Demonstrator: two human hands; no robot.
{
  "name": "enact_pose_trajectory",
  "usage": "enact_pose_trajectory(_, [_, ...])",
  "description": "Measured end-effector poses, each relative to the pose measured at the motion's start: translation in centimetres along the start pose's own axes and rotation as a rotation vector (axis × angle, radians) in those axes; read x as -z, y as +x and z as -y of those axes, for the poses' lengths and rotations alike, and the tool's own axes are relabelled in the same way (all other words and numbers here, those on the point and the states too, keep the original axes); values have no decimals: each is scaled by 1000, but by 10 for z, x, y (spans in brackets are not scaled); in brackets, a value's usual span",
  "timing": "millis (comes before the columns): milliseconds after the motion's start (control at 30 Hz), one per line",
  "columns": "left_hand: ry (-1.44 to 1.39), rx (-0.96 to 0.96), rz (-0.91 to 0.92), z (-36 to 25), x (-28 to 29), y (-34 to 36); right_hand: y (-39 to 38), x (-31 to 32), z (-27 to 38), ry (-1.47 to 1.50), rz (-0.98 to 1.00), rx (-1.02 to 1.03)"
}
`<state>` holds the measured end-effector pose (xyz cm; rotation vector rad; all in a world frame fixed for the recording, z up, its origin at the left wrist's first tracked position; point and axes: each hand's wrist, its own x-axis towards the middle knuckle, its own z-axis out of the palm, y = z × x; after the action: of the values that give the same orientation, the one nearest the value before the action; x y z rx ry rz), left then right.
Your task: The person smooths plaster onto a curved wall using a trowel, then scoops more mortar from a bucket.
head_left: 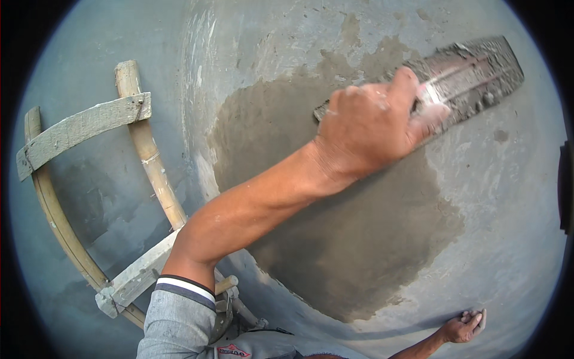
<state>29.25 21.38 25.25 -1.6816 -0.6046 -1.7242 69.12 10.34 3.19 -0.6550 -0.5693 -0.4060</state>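
The left hand [368,128] has its fingers [433,113] wrapped tight round a long flat float [472,75], pressing it flat against a wall [508,197]. The float is a straight, mortar-crusted bar, grey and gritty, slanting up and away from the hand. Just below the float lies a broad, dark, damp patch of plaster [353,233], rounded in outline, coarse and sandy in texture. The wall round the patch is paler, drier and smoother, with a few small blotches above the float. Judging by this, the plaster is already spread and the patch looks partly levelled, but its ragged edges are not yet blended into the wall. Well below the patch, the right hand [463,326] rests on the wall, fingers curled; whether they hold anything I cannot tell. Far left of the patch stands a bamboo scaffold [149,161] with rough wooden rungs
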Motion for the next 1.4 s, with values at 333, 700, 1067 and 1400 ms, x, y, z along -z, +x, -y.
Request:
enact_pose_trajectory(333, [-361, 266, -72, 6, 1, 2, -4, 2, -10, -56, -8, 74])
enact_pose_trajectory(700, [21, 675, -211, 118, 88, -28, -6, -7, -4, 95, 4, 18])
enact_pose_trajectory(1067, [-437, 103, 261, -90, -24, -48, 6, 0, -1, 95, 53, -23])
enact_pose_trajectory(1400, [143, 971, -413, 212, 121, -100, 2, -7, -1, 89, 27, -21])
